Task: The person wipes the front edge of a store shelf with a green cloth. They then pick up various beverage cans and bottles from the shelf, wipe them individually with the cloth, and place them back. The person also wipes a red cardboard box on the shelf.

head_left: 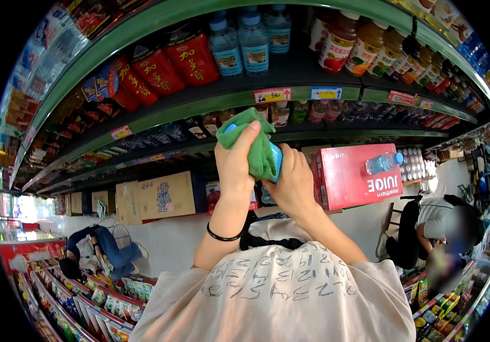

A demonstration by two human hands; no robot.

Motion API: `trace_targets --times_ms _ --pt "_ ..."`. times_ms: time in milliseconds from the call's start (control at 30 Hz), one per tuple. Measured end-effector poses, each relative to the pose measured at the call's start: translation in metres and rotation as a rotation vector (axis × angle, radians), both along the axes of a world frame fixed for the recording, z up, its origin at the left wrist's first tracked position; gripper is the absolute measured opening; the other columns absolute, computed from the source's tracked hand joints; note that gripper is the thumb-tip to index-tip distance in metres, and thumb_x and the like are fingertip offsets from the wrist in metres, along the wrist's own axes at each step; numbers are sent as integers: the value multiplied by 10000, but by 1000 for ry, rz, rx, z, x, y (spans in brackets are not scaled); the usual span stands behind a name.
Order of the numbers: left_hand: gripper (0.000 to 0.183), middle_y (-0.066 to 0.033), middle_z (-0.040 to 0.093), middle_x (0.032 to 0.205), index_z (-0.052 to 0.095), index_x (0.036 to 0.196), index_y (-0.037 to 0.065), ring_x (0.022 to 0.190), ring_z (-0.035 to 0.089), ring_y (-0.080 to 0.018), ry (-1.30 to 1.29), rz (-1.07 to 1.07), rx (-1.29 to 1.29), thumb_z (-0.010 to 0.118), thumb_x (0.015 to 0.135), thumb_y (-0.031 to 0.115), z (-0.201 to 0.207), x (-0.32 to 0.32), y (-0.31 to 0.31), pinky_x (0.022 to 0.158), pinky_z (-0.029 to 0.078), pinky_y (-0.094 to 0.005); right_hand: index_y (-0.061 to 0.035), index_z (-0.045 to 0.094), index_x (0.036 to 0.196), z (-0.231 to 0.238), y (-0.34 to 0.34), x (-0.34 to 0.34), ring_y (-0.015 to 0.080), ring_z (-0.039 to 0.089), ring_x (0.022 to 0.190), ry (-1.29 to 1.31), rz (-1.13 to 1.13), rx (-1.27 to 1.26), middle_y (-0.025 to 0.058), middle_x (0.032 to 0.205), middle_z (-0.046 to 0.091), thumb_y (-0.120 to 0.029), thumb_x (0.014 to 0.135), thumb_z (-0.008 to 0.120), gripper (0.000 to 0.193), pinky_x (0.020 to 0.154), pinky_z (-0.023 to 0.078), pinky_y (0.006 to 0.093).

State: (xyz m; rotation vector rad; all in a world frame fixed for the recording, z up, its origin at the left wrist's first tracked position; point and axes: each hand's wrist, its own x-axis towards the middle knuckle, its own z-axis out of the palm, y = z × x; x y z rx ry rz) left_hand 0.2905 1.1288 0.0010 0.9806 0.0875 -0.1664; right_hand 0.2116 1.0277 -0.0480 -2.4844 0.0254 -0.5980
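Note:
A green cloth [263,149] is wrapped around a blue water bottle [277,162], in front of the shelf edge. Only bits of the bottle's blue show past the cloth; the rest is hidden. My left hand [238,157], with a black band at its wrist, presses the cloth against the bottle, thumb on top. Lower and to the right, my right hand [290,182] has its fingers closed round the bottle's other end. Just beyond the cloth, clear blue-capped bottles [254,48] stand on the shelf beside a gap.
Red drink packs [191,60] and juice bottles [337,45] line the shelf [307,82]. A red carton [341,176] to the right bears a small blue-capped bottle [382,163] lying on its side. Brown cartons [168,195] stand lower left. One person [108,248] crouches left, another [433,228] sits right.

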Motion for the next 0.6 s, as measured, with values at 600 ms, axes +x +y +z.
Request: trace_targets --times_ms 600 --pt "365 -128 687 960 625 1074 -4 889 679 -239 -69 -660 -157 734 746 116 16 -3 -4 873 556 -396 18 586 1127 7 -47 -23 169 644 860 659 829 1518 93 953 654 -176 675 829 548 775 527 310"
